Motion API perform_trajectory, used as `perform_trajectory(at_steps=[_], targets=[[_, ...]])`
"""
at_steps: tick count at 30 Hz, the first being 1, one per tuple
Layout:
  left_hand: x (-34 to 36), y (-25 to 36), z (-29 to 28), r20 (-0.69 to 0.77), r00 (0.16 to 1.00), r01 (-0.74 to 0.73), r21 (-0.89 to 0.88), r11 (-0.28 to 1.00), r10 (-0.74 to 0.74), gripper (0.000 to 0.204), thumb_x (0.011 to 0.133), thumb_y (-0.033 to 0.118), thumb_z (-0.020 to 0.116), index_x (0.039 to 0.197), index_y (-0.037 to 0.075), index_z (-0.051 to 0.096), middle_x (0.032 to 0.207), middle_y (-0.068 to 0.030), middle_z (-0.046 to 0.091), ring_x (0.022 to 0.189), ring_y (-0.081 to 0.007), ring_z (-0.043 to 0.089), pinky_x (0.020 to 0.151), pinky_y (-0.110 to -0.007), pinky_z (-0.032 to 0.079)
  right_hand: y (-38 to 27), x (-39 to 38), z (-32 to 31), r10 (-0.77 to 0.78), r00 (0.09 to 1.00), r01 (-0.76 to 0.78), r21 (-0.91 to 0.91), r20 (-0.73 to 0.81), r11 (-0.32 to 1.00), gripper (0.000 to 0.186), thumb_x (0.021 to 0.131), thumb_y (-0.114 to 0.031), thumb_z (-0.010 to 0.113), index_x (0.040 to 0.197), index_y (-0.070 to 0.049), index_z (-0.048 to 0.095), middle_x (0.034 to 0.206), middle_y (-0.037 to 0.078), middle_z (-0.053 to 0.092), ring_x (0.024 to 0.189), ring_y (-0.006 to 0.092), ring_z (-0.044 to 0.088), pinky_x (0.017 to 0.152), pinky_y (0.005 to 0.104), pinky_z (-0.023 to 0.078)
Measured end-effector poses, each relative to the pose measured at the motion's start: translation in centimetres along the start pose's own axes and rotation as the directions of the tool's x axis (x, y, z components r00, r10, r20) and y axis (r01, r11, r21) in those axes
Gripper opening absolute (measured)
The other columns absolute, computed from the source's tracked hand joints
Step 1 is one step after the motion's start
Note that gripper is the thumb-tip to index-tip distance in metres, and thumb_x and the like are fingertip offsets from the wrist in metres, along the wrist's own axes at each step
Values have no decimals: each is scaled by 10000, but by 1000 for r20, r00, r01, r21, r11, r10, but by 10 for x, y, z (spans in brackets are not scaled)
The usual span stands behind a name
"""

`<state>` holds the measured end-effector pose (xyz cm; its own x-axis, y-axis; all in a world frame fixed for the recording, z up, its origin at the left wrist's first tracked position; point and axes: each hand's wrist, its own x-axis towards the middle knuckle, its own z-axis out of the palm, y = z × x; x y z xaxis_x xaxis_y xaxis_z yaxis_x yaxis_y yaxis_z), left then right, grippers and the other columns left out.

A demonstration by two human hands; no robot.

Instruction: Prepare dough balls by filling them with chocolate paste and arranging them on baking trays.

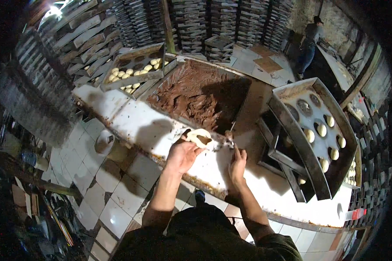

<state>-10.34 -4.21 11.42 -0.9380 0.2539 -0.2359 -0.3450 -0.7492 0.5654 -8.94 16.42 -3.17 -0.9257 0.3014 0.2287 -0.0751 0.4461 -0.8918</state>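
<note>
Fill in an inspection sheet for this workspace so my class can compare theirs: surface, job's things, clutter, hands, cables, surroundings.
Surface: white tabletop, dark specks and smears; front edge stained brown.
Job's things: flattened dough piece with brown filling; large mass of brown paste; pale dough balls in the left tray and right tray.
Clutter: red-and-clear bottle by the table's right end.
Hands: left hand, fingers holding the dough; right hand, fingers on a small tool, type unclear.
Cables: none identifiable for sure.
Surroundings: dim; tiled floor; another person standing at far right.
</note>
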Motion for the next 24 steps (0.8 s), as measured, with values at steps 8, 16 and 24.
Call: perform_trajectory(at_steps=[8, 16, 24], targets=[[-93, -90, -35, 240, 908, 372, -88, 924, -343, 228, 805, 112, 547, 1019, 35, 555, 902, -108, 599, 829, -237, 585, 727, -342, 503, -123, -48, -69, 64, 835, -166, 139, 547, 976, 252, 867, -200, 526, 892, 32, 621, 703, 101, 598, 580, 147, 522, 556, 317, 422], [-140, -167, 68, -136, 976, 157, -108, 982, -171, 233, 822, 39, 381, 1015, 76, 508, 926, -99, 563, 797, -220, 550, 729, -336, 449, -131, -153, -182, -555, 730, 678, -316, 398, 664, 182, 716, -72, 603, 888, -18, 575, 844, 121, 525, 786, 274, 525, 661, 343, 473], [-145, -344, 151, 365, 838, 121, 601, 790, -406, 371, 913, 52, 376, 1283, 37, 353, 1206, -67, 451, 1057, -154, 461, 917, -301, 384, -69, -164, -389, 108, 942, -35, -227, 318, 973, 207, 779, -86, 575, 951, -31, 474, 777, 185, 564, 681, 357, 581, 565, 397, 466]])
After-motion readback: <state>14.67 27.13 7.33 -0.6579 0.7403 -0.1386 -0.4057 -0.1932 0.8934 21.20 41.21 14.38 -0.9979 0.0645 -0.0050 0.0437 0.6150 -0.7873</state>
